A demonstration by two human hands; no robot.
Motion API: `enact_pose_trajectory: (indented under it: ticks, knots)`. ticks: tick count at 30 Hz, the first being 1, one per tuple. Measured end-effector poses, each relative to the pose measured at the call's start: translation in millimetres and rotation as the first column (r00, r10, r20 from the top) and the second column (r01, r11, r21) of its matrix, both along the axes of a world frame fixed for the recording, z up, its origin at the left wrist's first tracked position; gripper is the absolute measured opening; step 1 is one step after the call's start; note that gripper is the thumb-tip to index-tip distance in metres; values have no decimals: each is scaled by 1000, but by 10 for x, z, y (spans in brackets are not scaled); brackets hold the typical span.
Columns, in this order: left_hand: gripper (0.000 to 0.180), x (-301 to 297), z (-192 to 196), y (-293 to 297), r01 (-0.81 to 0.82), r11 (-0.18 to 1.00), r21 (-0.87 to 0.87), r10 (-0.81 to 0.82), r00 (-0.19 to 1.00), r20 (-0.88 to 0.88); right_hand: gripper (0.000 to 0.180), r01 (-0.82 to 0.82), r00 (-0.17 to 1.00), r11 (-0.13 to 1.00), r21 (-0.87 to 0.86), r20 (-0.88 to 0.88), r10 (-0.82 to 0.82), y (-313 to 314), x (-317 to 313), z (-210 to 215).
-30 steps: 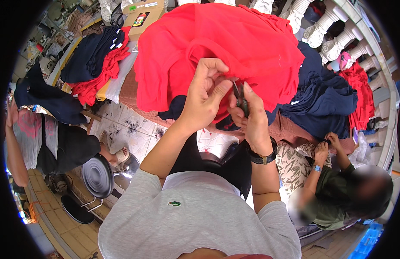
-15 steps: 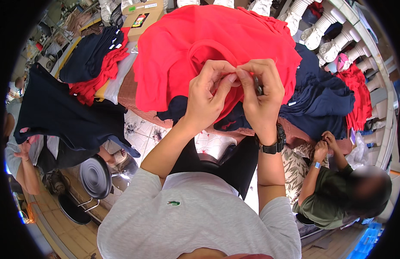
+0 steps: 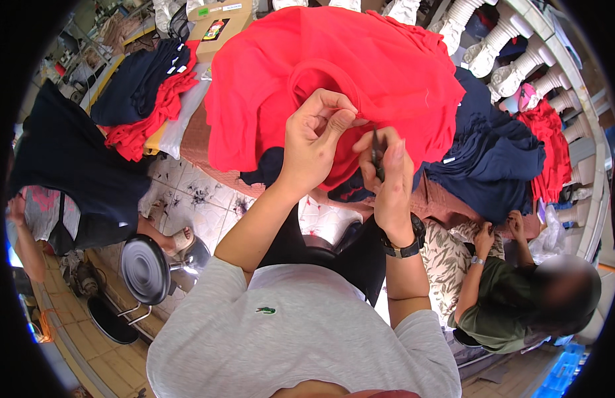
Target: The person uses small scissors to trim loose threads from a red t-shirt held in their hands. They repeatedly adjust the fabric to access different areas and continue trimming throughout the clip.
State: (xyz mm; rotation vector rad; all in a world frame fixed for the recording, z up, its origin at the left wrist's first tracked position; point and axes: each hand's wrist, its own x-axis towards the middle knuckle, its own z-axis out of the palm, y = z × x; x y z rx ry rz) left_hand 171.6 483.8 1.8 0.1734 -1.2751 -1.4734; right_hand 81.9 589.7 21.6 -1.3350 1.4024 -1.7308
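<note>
A red T-shirt (image 3: 394, 73) lies spread over the covered table in front of me, its round neckline up. My left hand (image 3: 309, 146) pinches a bit of the red fabric by the neckline between thumb and fingertips. Just right of it, my right hand (image 3: 392, 186) is closed round small dark thread snips (image 3: 378, 151), whose narrow tip points up toward the shirt. The two hands are apart. Most of the snips' body is hidden by my fingers. Dark navy cloth (image 3: 273, 164) shows beneath the shirt's near edge.
Navy garments (image 3: 486, 146) pile up at right, with red ones (image 3: 549, 149) beyond. More folded clothes (image 3: 138, 83) and a cardboard box (image 3: 218, 30) stand at far left. A seated co-worker (image 3: 500, 298) is close on my right; another at left holds a navy garment (image 3: 68, 156). A round stool (image 3: 145, 268) stands nearby.
My right hand has drawn away from my left, down and slightly right, and the snips now point up in it. My left hand keeps its pinch. The left co-worker's navy garment has shifted left.
</note>
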Motion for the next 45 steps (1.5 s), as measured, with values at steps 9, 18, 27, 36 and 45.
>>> enact_pose_trajectory:
  ticks: [9,18,27,36,45]
  knots:
    - [14,100,26,39,123,992,-27,-121,990,72,52,-204,939,959,198,316,134,-111,-67,9]
    - [16,85,17,49,52,990,-128,-39,994,100,47,-180,929,953,244,361,83,-167,-85,64]
    - [12,80,-128,1,87,990,-112,-89,996,-13,49,-189,929,981,47,332,163,-134,-161,-64]
    - [35,189,9,76,-67,964,-257,123,970,208,15,191,923,956,-224,-291,-252,-277,-231,-30]
    - [18,133,50,-31,-159,953,-258,192,976,107,10,203,898,949,-241,-341,-278,-289,-211,62]
